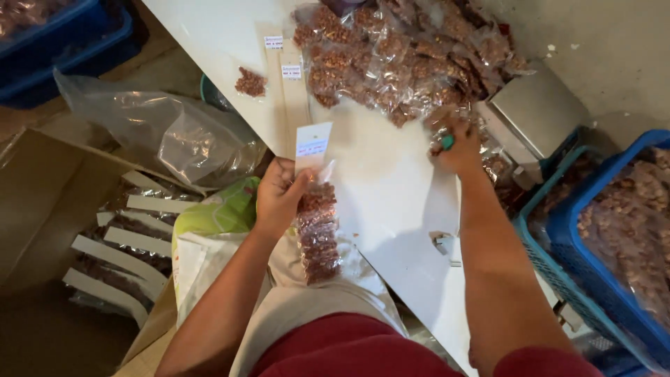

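a: fingers (293, 183) of the left hand (279, 199) were curled tight around the top of a narrow clear packet of brown nuts (317, 230), just under its white card header (313, 146). the packet hung down over the edge of the white table (391, 188).

b: and the right hand (457, 143)?

a: it lay on the heap of filled packets (398, 56), fingers bent into it beside the metal scale (534, 115); whether they gripped a packet, i couldn't tell. a blue crate of nuts (614, 237) stood at the right.
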